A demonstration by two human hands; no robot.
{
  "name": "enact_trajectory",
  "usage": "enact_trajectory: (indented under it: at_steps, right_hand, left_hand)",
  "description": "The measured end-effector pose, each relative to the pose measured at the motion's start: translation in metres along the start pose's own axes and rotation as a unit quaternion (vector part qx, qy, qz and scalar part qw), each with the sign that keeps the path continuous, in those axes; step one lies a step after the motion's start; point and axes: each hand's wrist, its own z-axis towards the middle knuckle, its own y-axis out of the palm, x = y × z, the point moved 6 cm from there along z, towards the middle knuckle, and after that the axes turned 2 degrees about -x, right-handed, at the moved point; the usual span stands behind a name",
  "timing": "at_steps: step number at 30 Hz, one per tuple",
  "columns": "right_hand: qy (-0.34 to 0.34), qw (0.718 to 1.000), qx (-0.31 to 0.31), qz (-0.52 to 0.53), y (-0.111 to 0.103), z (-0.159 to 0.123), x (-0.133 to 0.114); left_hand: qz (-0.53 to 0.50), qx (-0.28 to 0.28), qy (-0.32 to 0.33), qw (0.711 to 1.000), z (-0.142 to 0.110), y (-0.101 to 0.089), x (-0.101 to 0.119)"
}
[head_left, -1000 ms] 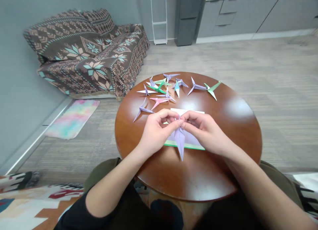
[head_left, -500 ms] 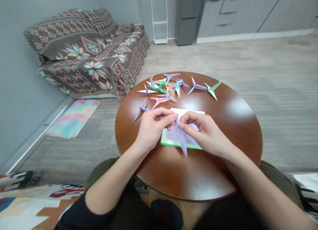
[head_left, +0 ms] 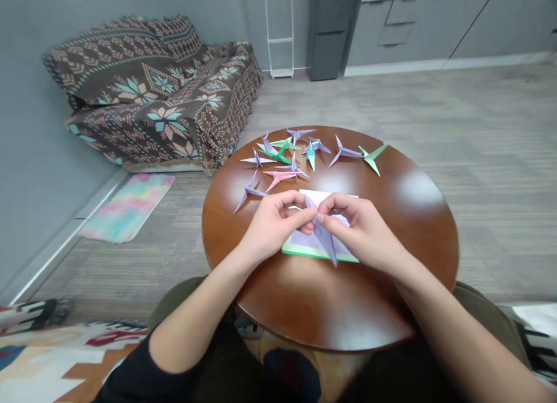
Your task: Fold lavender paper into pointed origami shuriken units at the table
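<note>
A folded purple origami paper (head_left: 327, 242) is held between both hands above the table, its long point tilted down toward me. My left hand (head_left: 275, 224) pinches it between thumb and fingers. From the other side, my right hand (head_left: 357, 224) grips it with thumb and forefinger, the two sets of fingertips almost touching. The exact folds at the fingertips are partly hidden. Under the hands lies a stack of paper sheets (head_left: 300, 249), with green and white edges and a purple sheet on top, partly covered by the hands.
Several folded paper pieces in purple, green and pink, including a pink one (head_left: 278, 176) and a light green one (head_left: 372, 158), lie on the far half of the round brown table (head_left: 418, 240). A patterned covered sofa (head_left: 165, 101) stands beyond, at left.
The purple origami's lower point has swung to the right and slightly up. My left hand has shifted a little right, bringing its fingertips closer to those of my right hand.
</note>
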Motion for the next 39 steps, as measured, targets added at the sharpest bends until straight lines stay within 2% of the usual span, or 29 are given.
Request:
enact_trajectory:
  at_steps: [6, 11, 21, 27, 31, 36, 39]
  right_hand:
    - [-0.018, 1.0, 0.02, 0.001, -0.003, -0.001, -0.003]
    - [-0.003, 0.999, 0.038, -0.013, -0.006, -0.001, -0.001]
    - [0.027, 0.999, 0.038, -0.009, -0.008, 0.002, 0.005]
    - [-0.001, 0.999, 0.034, -0.037, -0.008, 0.002, 0.001]
    - [-0.012, 0.998, 0.015, -0.064, -0.006, 0.0, -0.002]
    - [0.001, 0.996, -0.002, -0.085, -0.007, 0.001, 0.001]
    - [0.005, 0.993, 0.018, -0.115, -0.013, 0.003, 0.004]
  left_hand:
    - [-0.019, -0.005, 0.011, 1.0, 0.0, 0.004, 0.001]
    - [0.004, 0.041, 0.044, 0.998, 0.0, 0.0, 0.007]
    - [-0.037, 0.08, 0.021, 0.996, 0.003, -0.007, -0.001]
    - [0.035, 0.058, 0.001, 0.998, 0.0, -0.006, 0.002]
    - [0.077, 0.041, 0.017, 0.996, -0.001, -0.007, 0.008]
    - [0.102, 0.043, 0.014, 0.994, 0.001, -0.013, 0.008]
    - [0.103, 0.065, 0.014, 0.993, 0.002, -0.019, 0.006]
